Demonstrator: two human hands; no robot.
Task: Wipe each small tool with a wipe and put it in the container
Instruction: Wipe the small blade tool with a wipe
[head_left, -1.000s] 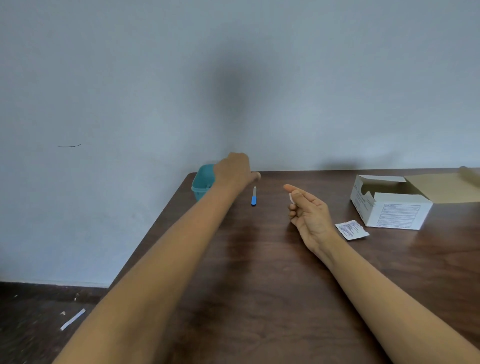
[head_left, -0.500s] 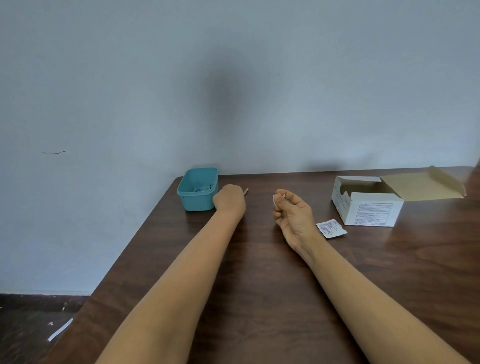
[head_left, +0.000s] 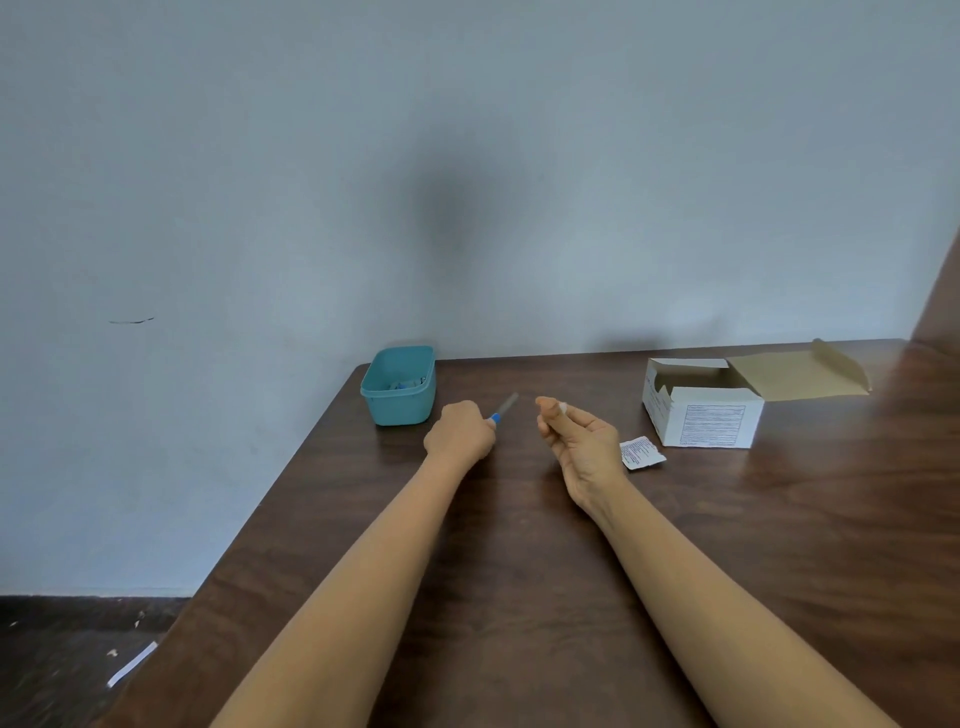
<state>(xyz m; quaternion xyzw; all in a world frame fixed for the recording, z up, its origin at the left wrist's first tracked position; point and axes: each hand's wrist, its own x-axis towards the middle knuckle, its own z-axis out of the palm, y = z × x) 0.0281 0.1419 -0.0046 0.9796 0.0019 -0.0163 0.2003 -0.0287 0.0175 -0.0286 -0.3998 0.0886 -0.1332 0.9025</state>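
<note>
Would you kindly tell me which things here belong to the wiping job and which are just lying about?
Job: blue-handled tool, held in the left grip; white wipe, pinched in the right grip; teal container.
Lying about: open cardboard box; small printed packet; paper strip on the floor.

Teal container (head_left: 399, 387); blue-handled grey tool (head_left: 505, 407); white box (head_left: 702, 415); dark brown wood-grain table (head_left: 519, 597).

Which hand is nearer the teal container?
Left. The left hand, holding the tool, is just right of the container; the right hand, pinching a wipe, is farther right, nearer the box.
</note>
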